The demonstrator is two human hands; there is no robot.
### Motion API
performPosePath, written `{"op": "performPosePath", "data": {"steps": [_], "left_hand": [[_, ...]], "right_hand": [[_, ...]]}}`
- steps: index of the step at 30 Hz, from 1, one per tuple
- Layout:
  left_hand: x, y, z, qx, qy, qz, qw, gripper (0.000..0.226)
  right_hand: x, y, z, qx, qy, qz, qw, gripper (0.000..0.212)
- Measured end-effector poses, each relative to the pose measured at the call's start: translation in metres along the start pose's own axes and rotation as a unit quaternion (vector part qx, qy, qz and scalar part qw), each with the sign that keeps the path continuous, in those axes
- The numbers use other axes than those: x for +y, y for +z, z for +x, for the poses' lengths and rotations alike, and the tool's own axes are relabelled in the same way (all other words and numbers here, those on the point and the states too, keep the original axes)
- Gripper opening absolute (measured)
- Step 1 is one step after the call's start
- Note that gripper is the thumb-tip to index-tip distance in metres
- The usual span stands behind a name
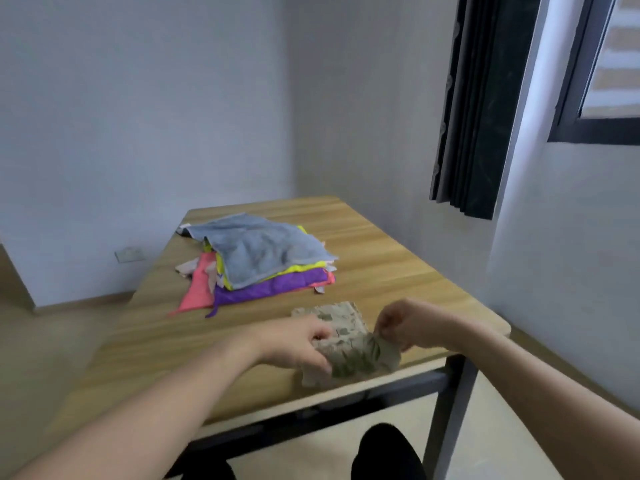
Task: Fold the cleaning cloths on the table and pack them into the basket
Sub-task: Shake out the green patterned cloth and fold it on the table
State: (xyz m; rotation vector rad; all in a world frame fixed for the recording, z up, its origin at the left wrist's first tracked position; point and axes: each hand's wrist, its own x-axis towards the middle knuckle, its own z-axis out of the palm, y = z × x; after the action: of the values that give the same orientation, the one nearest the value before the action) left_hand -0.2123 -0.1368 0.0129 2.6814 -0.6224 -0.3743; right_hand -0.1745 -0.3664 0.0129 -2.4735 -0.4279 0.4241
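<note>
At table (398, 271) edge: beige cloth (346, 355) pinched between both hands' fingers (320, 336).

This looks like a sparsely furnished room in a home or flat. Plain pale walls (138, 116) meet in a corner, with a wall socket (130, 254) set low near a wooden skirting board (83, 301). A dark pleated curtain (481, 105) hangs beside a dark-framed window (595, 129) on the right. The floor (45, 358) is light and smooth. A wood-topped table (381, 251) on a dark metal frame stands out from the corner, carrying a pile of coloured household cloths (263, 261).
</note>
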Motion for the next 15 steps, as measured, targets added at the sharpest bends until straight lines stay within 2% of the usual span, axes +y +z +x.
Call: {"op": "performPosePath", "data": {"steps": [3,6,8,10,15], "left_hand": [[-0.010,0.036,0.001,-0.038,-0.016,-0.032,0.999,0.028],[-0.018,0.038,0.007,-0.018,-0.044,-0.130,0.990,0.024],[-0.025,0.032,0.015,0.039,-0.072,-0.213,0.974,0.021],[-0.034,0.026,0.027,0.105,-0.107,-0.248,0.957,0.016],[-0.081,0.032,0.069,0.245,-0.179,-0.182,0.935,0.019]], "right_hand": [[0.014,0.023,-0.002,-0.034,0.026,-0.014,0.999,0.022],[0.016,0.020,0.006,-0.009,0.018,-0.004,1.000,0.022],[0.014,0.015,0.017,0.031,-0.002,-0.006,0.999,0.020],[0.011,0.014,0.033,0.066,-0.025,0.006,0.997,0.019],[0.006,0.026,0.089,0.120,-0.057,0.032,0.991,0.021]]}}
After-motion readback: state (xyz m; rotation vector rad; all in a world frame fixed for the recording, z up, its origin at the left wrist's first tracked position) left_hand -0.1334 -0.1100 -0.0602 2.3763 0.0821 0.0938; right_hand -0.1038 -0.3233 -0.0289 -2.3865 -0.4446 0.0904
